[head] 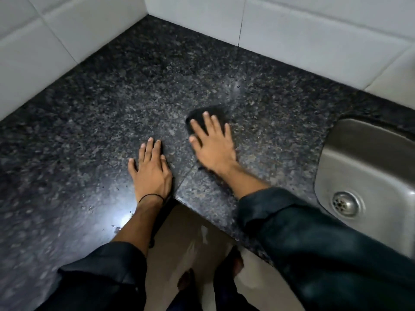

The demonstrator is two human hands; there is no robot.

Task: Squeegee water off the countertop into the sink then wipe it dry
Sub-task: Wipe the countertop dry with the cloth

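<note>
While we press the dark cloth flat, these are the points that matter.

Step in hand: we judge this to be the drying wipe; no squeegee is in view.
Right hand [213,147]: fingers spread, palm down on the dark cloth [210,116], pressing rather than gripping it.
Left hand [151,169]: flat and empty on the tabletop [89,122], just left of the cloth, bracing us.
Cloth: lies well left of the sink [368,167], on the wet sheen [233,90].
Sink: steel, drain [344,204] showing, at the tabletop's right edge.
Doing it well: we keep the palm weight even, overlap strokes toward the sink, and refold the cloth once soaked.
Watch: droplets [115,228] near the left wrist need a pass too.
</note>
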